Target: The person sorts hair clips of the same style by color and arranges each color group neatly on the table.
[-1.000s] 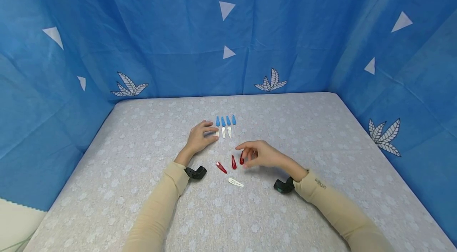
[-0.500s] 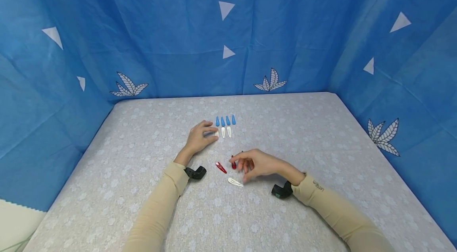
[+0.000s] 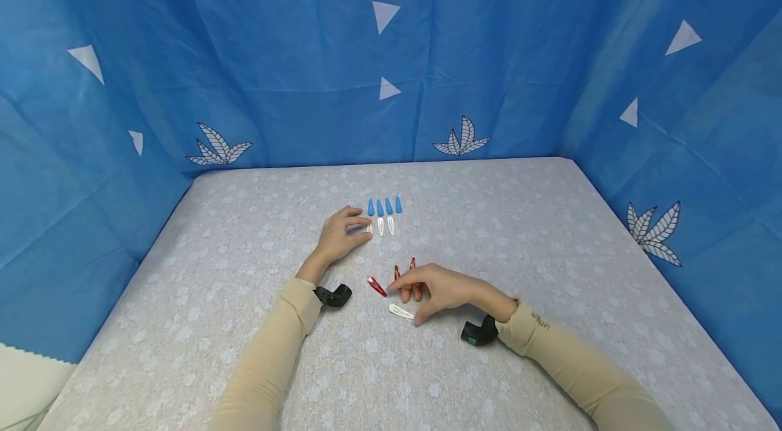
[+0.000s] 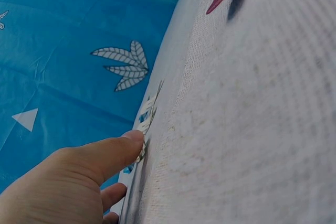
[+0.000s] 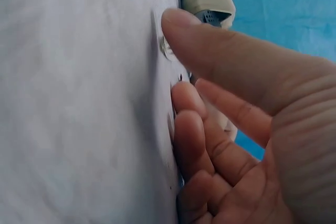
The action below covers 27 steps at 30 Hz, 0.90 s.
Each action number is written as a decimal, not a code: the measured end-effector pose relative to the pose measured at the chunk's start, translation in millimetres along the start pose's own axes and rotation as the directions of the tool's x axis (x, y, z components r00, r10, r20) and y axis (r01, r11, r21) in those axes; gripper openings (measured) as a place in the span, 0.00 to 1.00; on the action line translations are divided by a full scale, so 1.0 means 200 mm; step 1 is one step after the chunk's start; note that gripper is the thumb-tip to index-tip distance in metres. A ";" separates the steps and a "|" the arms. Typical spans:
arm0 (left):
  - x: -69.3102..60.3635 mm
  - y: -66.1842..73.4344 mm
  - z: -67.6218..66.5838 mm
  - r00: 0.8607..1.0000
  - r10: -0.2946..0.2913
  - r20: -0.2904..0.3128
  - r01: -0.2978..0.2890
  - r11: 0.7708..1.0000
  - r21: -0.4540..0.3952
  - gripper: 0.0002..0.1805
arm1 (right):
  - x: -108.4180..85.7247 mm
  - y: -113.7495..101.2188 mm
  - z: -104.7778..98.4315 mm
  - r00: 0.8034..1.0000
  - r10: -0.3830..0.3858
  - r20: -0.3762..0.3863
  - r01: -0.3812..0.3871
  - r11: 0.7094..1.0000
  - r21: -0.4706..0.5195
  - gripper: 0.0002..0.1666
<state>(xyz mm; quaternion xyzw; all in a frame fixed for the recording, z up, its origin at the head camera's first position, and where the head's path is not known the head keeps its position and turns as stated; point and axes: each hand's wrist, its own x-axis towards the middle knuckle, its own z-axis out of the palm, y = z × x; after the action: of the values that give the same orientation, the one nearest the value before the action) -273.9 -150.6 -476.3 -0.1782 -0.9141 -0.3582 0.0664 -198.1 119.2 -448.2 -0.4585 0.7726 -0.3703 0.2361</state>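
My left hand (image 3: 337,235) rests on the table beside the row of white snap hair clips (image 3: 391,226). Its thumb and index finger lie around the leftmost white clip, partly hidden; in the left wrist view its thumb (image 4: 118,156) appears against the clips. Lower down, my right hand (image 3: 441,287) hovers with thumb and index finger spread. A lone white snap hair clip (image 3: 400,311) lies between those fingertips, the thumb at its right end. In the right wrist view the clip (image 5: 168,48) is mostly behind the thumb. Red snap clips (image 3: 377,286) lie just beyond, one partly covered by the right fingers.
Several blue snap hair clips (image 3: 379,208) stand in a row behind the white ones. A pale patterned cloth covers the table (image 3: 519,214). Blue curtains (image 3: 305,44) enclose the back and sides.
My right hand has moved down and left, from the rightmost red clip to the lone white clip, spreading its thumb and index finger. The left hand has stayed put.
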 end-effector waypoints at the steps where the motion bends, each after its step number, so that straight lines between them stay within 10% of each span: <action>1: 0.00 0.00 0.00 1.000 0.001 -0.001 -0.001 1.000 -0.001 0.19 | 0.00 0.00 0.00 1.000 -0.010 0.000 0.010 1.000 -0.018 0.38; 27: -0.01 0.00 -0.01 1.000 -0.005 -0.002 0.005 1.000 -0.023 0.19 | 0.00 -0.02 0.01 0.995 -0.096 0.021 0.099 0.981 -0.170 0.30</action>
<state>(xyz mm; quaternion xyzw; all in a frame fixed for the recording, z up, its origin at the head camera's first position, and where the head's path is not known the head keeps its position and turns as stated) -272.3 -151.5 -474.6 -0.1763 -0.9103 -0.3689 0.0642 -194.3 116.9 -446.1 -0.5167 0.7766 -0.3109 0.1826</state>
